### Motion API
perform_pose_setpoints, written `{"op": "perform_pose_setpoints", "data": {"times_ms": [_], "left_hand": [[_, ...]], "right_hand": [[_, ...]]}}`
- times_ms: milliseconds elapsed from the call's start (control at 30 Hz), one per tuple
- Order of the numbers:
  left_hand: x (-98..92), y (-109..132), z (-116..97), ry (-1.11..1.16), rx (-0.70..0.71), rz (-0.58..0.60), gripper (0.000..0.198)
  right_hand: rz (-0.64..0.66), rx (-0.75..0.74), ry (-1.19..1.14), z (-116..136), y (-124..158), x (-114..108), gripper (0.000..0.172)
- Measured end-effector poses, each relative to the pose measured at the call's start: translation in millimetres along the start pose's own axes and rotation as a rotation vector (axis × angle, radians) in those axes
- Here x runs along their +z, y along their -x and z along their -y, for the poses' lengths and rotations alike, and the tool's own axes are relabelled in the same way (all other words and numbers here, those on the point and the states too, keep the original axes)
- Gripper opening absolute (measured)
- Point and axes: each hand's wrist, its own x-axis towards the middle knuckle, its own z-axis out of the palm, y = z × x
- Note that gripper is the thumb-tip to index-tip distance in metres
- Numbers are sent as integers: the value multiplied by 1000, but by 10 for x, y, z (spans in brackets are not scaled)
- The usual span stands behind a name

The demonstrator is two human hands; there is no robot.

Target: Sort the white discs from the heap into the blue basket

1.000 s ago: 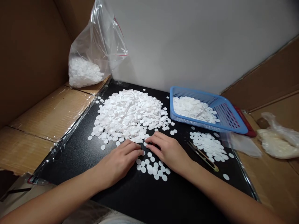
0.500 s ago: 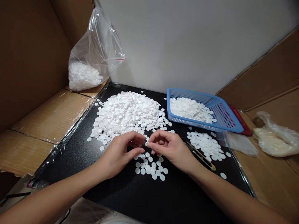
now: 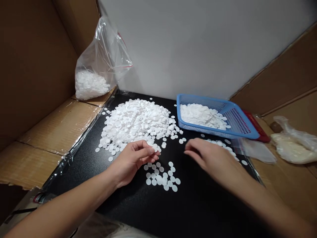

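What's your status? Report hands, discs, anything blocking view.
Left hand holding white disc. Right hand apart, grip unclear. Large disc heap beyond left hand. Right hand partly hides smaller disc pile.

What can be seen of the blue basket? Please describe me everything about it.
The blue basket is a shallow, roughly rectangular tray with a smooth rim and perforated sides; it looks like plastic. It stands upright on the black table, to the right of the large pile of discs. White discs lie heaped toward its left end, and red shows through holes at its right end. A red object is by that end; contact is unclear. The right hand appears not to touch it.
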Motion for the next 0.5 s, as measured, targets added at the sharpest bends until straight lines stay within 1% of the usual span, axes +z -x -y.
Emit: {"op": "perform_pose_setpoints", "data": {"times_ms": [33,67,167,233,333,367,433,500], "left_hand": [[9,-4,-16,53,-32,8,24],[26,-11,-31,89,-60,16,25],[117,-43,-59,124,-130,20,24],[198,-67,-64,114,-152,30,25],[310,-105,-65,72,-161,69,23],[341,-118,-63,60,-168,82,25],[388,-148,-48,45,-179,105,31],[417,-179,-14,43,-189,118,29]], "right_hand": [[-39,34,128,-133,56,-16,12],[-64,69,200,-252,115,-24,12],[-41,149,216,-471,262,-17,10],[-43,182,171,-507,310,-4,9],[-43,213,62,-497,322,2,11],[-34,211,22,-491,321,-3,12],[-49,170,-33,-476,327,-26,10],[-134,101,-67,-437,345,-59,12]]}}
